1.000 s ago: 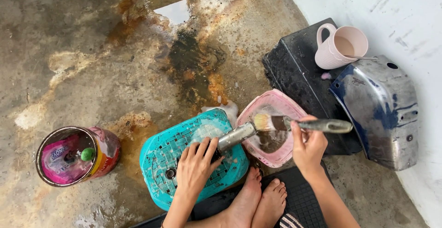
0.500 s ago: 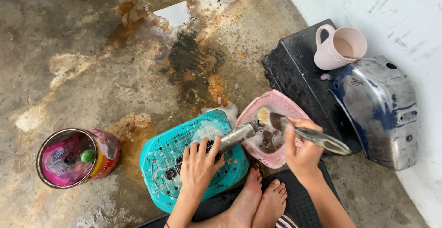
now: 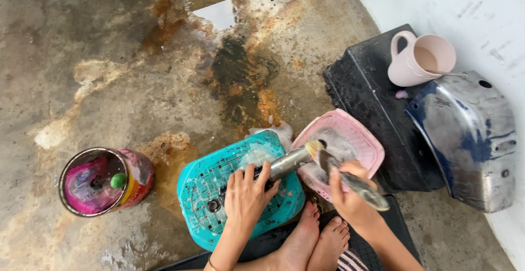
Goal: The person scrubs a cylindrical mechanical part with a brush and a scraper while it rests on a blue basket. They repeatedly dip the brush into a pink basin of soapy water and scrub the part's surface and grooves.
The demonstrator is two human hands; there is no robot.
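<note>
My left hand [image 3: 247,193] presses a short metal cylinder [image 3: 288,162] onto an upturned teal plastic basket [image 3: 210,189]. The cylinder's far end points toward a pink square tray [image 3: 363,140] holding grey foamy liquid. My right hand [image 3: 350,191] grips a paintbrush [image 3: 342,175] with a grey handle. Its pale bristles touch the cylinder's tip over the pink tray. My bare feet [image 3: 317,243] rest on a dark mat just below the basket.
An open tin can [image 3: 101,182] with pink inside and a green ball stands at the left. A black box [image 3: 377,96] carries a pink mug [image 3: 421,59]. A scratched metal fender [image 3: 470,140] lies at the right by a white wall. The concrete floor is stained and wet.
The brush has swung from lying level to the right into a steep slant, handle toward me. My right hand moved left and closer to the cylinder. My left hand stayed put.
</note>
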